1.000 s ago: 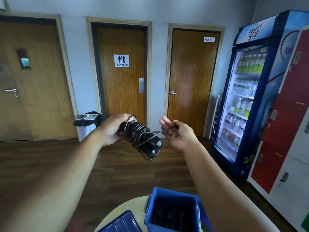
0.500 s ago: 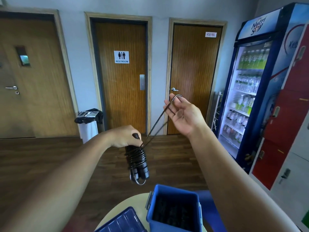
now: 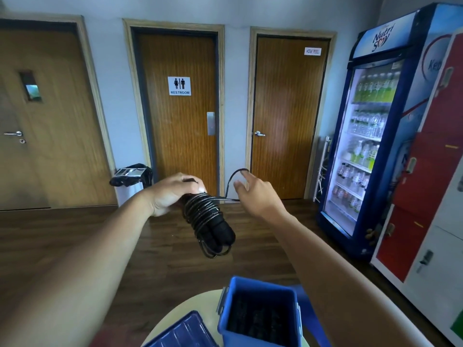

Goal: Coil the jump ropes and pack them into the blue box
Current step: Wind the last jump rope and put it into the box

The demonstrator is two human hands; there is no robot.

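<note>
Hallway with wooden doors (image 3: 179, 121), left hand (image 3: 172, 194) fingers clenched round coiled jump rope (image 3: 210, 221) at frame centre, loose loop (image 3: 229, 182) over blurred right hand (image 3: 258, 199), grip cannot tell, blue box (image 3: 260, 284) on table (image 3: 175, 311) below

On my feed, a bare left forearm (image 3: 100, 249) at lower left and bare right forearm (image 3: 325, 259) at lower right ended in the left hand (image 3: 172, 194) and right hand (image 3: 259, 197).

Three wooden doors (image 3: 179, 136), pale wall (image 3: 236, 108), dark wood floor (image 3: 75, 234), lit drinks fridge (image 3: 368, 146)
</note>
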